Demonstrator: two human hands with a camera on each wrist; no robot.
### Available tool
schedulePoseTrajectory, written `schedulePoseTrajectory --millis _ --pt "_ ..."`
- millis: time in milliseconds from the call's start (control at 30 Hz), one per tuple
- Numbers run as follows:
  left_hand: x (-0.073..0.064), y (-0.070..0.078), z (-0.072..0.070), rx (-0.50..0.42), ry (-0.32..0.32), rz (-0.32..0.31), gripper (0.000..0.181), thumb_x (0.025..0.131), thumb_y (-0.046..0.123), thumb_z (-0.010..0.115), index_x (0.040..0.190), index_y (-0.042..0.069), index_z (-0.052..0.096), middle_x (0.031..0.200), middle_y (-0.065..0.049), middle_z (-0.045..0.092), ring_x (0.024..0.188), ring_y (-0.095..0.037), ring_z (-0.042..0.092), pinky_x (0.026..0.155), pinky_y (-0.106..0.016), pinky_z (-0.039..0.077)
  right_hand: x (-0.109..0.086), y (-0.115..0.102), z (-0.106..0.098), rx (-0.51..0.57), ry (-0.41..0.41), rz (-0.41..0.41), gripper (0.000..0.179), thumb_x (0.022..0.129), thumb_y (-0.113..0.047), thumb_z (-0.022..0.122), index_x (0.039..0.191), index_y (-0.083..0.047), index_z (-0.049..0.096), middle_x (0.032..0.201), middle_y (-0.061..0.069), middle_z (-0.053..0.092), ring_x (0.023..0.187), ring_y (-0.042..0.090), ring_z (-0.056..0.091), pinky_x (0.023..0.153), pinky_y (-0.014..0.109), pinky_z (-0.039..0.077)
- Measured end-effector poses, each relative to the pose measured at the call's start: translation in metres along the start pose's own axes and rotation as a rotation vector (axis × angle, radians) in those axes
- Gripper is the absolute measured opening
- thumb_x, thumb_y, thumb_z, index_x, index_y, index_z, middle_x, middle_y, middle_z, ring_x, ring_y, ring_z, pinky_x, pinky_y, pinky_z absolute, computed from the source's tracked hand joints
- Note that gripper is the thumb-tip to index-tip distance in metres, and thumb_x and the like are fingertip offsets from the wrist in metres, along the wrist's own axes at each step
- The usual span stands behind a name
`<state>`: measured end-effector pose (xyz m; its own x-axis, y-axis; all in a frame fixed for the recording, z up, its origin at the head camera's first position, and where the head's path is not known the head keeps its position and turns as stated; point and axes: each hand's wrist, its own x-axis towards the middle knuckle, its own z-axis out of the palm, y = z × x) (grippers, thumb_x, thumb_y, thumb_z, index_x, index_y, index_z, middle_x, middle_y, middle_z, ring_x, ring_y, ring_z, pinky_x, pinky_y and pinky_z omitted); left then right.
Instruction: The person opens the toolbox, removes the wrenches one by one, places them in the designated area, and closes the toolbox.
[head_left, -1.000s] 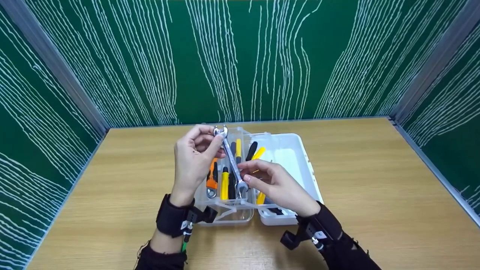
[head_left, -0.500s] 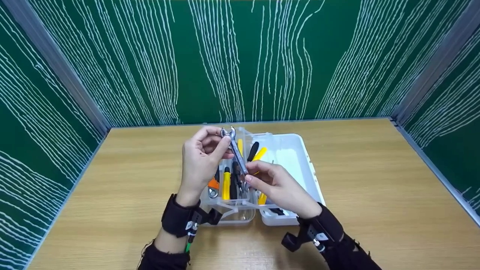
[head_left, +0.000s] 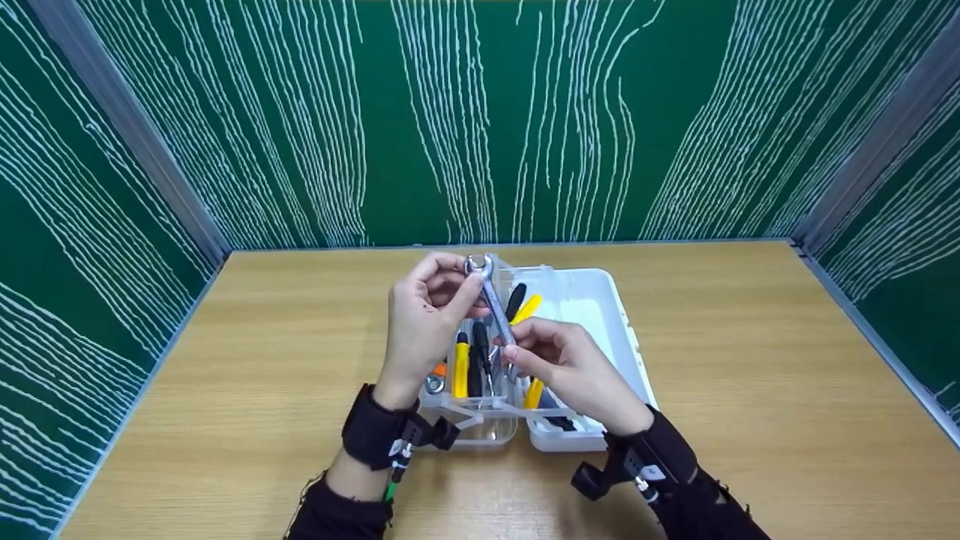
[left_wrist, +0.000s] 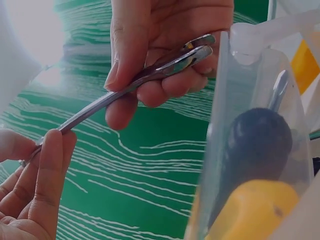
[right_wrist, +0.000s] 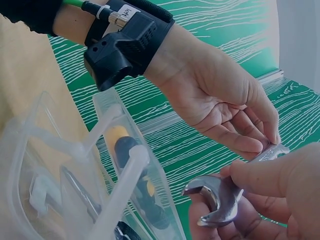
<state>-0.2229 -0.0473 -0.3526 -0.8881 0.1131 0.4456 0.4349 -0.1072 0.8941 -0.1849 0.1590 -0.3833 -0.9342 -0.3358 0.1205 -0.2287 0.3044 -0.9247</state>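
A double open-ended wrench (head_left: 496,304) of shiny metal is held aslant above the toolbox, between both hands. My left hand (head_left: 421,319) pinches its far end with the thumb on top, just below the open jaw. My right hand (head_left: 583,371) pinches the nearer end between thumb and fingers; in the head view this end is partly hidden. In the right wrist view, the near jaw of the wrench (right_wrist: 220,197) shows clearly beside the right fingers. The left wrist view shows the wrench (left_wrist: 95,106) nearly edge-on.
Under the hands stands an opened toolbox with a white base (head_left: 596,300) and clear trays (head_left: 487,433). Inside lie a yellow-handled tool (head_left: 461,367), a black-handled screwdriver (head_left: 481,341), a partly hidden orange tool (head_left: 439,369) and other tools. Green, white-lined panels (head_left: 555,150) enclose the wooden table (head_left: 300,337).
The wrench and my left hand have shifted right in the head view, covering more of the tray. The right fingers now cover more of the near end. Both hands keep their hold.
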Motion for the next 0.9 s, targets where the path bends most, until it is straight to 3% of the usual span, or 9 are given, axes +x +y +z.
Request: schedulePoseTrajectory --millis 200,400,600,900 --pt "0.0 -0.002 0.001 -0.001 -0.013 -0.024 0.014 0.101 0.002 0.071 0.113 -0.004 0.068 0.099 -0.027 0.076 0.073 -0.017 0.076 0.073 -0.035 0.069 0.002 0.002 -0.001 0.014 0.022 -0.005 0.016 0.104 -0.012 0.071 0.117 -0.004 0.073 0.097 0.01 0.072 0.085 0.032 0.068 0.071 0.02 0.055" --pt "0.001 -0.002 0.003 -0.021 -0.023 -0.037 0.015 0.1 0.002 0.072 0.113 -0.004 0.067 0.097 -0.022 0.077 0.073 -0.018 0.077 0.072 -0.037 0.069 0.003 0.001 -0.004 0.026 0.046 0.001 0.013 0.103 -0.014 0.073 0.113 -0.005 0.073 0.097 0.011 0.075 0.086 0.037 0.071 0.071 0.024 0.057" --pt "0.002 -0.003 0.007 -0.02 -0.052 -0.06 0.016 0.101 0.002 0.071 0.114 -0.004 0.066 0.093 -0.013 0.075 0.072 -0.018 0.075 0.072 -0.036 0.069 0.002 0.001 -0.008 0.014 0.046 -0.004 0.012 0.102 -0.016 0.075 0.106 -0.005 0.074 0.097 0.013 0.074 0.081 0.032 0.067 0.067 0.019 0.051" --pt "0.001 -0.005 0.006 -0.007 -0.069 -0.093 0.019 0.103 0.005 0.07 0.12 -0.002 0.064 0.103 -0.018 0.076 0.08 -0.02 0.076 0.072 -0.037 0.069 0.003 0.002 -0.011 -0.031 0.063 -0.031 0.009 0.101 -0.014 0.075 0.101 -0.005 0.073 0.091 0.006 0.071 0.069 0.013 0.058 0.06 0.018 0.045"
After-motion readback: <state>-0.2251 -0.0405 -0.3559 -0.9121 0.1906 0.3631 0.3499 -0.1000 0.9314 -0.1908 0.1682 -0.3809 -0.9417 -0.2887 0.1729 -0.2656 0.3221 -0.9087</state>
